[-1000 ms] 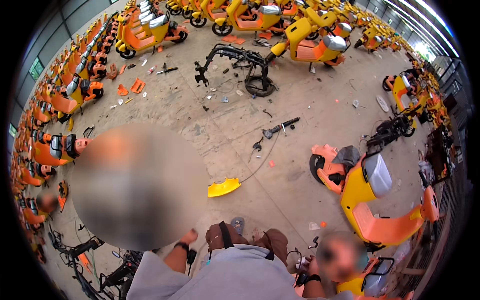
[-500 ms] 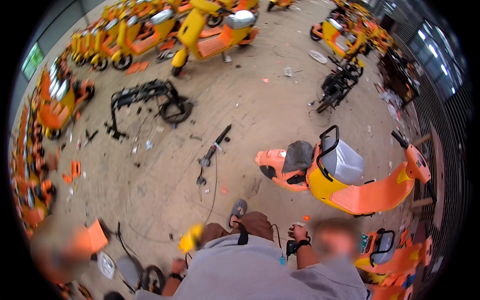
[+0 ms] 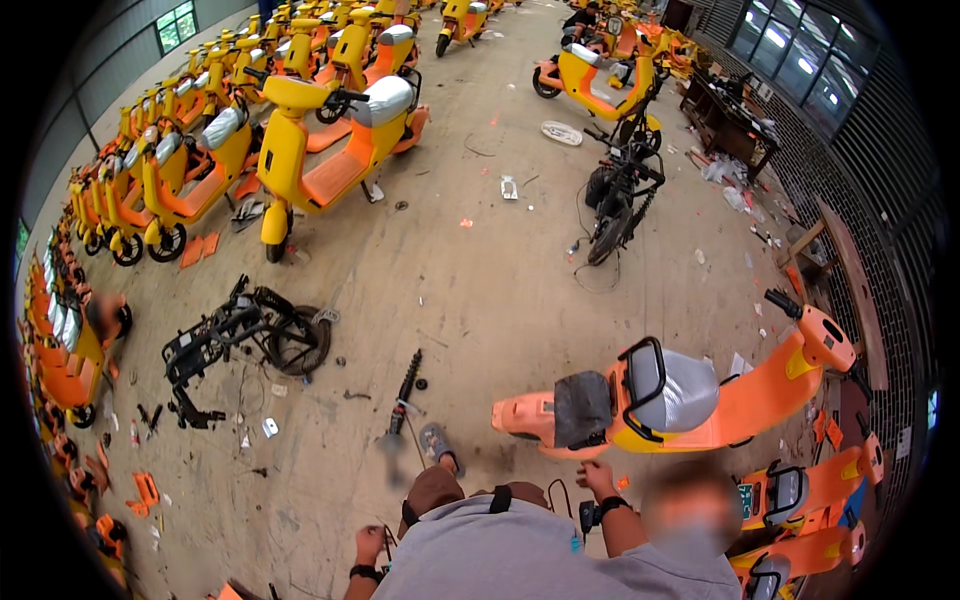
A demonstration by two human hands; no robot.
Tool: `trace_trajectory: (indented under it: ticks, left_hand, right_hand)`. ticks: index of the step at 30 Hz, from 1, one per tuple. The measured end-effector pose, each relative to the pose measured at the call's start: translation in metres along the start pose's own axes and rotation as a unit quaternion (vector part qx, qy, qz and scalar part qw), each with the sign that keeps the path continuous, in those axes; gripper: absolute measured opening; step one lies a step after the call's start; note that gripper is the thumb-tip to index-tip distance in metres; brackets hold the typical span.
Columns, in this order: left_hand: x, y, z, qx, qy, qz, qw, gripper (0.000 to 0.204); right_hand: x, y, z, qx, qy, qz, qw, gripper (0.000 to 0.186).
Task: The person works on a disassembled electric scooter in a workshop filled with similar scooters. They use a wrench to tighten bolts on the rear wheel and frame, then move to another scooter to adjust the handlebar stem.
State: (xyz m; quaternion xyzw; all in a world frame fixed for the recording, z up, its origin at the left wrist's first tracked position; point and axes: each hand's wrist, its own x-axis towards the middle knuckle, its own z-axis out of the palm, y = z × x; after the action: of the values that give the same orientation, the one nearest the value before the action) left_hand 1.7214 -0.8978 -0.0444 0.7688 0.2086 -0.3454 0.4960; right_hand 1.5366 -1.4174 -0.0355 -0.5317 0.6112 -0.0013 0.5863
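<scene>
Clock set on wearer, 12 = straight ahead. Hands well apart: L hand (image 3: 370, 545) at 9 o'clock, low by the hip, fingers loosely curled; can't tell if the thin black cord (image 3: 389, 535) right beside it is gripped. R hand (image 3: 597, 478) at 2 o'clock, fingers half bent; too small to tell if anything's in them. Dark wristband (image 3: 364, 572) on L wrist, boxy black unit (image 3: 588, 516) at R wrist.

Main scooter (image 3: 745, 412) at 2 o'clock, just beyond R hand: smooth orange plastic w/ yellow panels, long curved floorboard. Seat cover (image 3: 680, 390) = shiny silver, rounded; black tubular rack (image 3: 659, 392) bent in a loop round its rear end; limp dark cloth-like piece (image 3: 583, 410) over the tail.

Long thin black strut (image 3: 405, 390), ribbed at far end, on dusty concrete floor (image 3: 480, 270) at 11 o'clock, nr the grey sandal (image 3: 433, 443). Bare black frame (image 3: 225, 335) at 10 o'clock, angular metal tubing w/ round tyre. Second stripped frame (image 3: 622, 190), approx 1 o'clock, farther off. Glossy yellow scooter (image 3: 285, 165) at 11 o'clock.
</scene>
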Motion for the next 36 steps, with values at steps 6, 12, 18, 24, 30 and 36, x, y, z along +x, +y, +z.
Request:
trace_trajectory:
  ticks: [6,12,18,24,30,36]
  left_hand:
    - [0.101,0.164,-0.017,-0.107,0.008,0.071,0.992,0.022]
    - [0.138,0.129,-0.033,-0.112,0.037,0.031,0.993,0.024]
    - [0.064,0.049,-0.016,-0.168,0.100,-0.155,0.968,0.028]
    - [-0.027,0.001,0.044,-0.264,0.155,-0.298,0.904,0.025]
    - [-0.054,0.090,0.123,-0.313,0.195,-0.330,0.869,0.025]
    - [-0.051,0.129,0.177,-0.404,0.278,-0.208,0.847,0.024]
  right_hand:
    - [0.013,0.004,0.010,0.006,0.047,0.158,0.986,0.029]
    - [0.036,-0.124,0.102,-0.103,-0.038,-0.018,0.994,0.023]
    - [0.100,-0.200,0.160,-0.183,-0.189,-0.064,0.963,0.025]
    - [0.134,-0.275,0.226,-0.337,-0.246,-0.077,0.906,0.028]
    - [0.162,-0.328,0.301,-0.385,-0.337,-0.074,0.856,0.030]
    - [0.182,-0.351,0.344,-0.465,-0.384,-0.037,0.797,0.031]
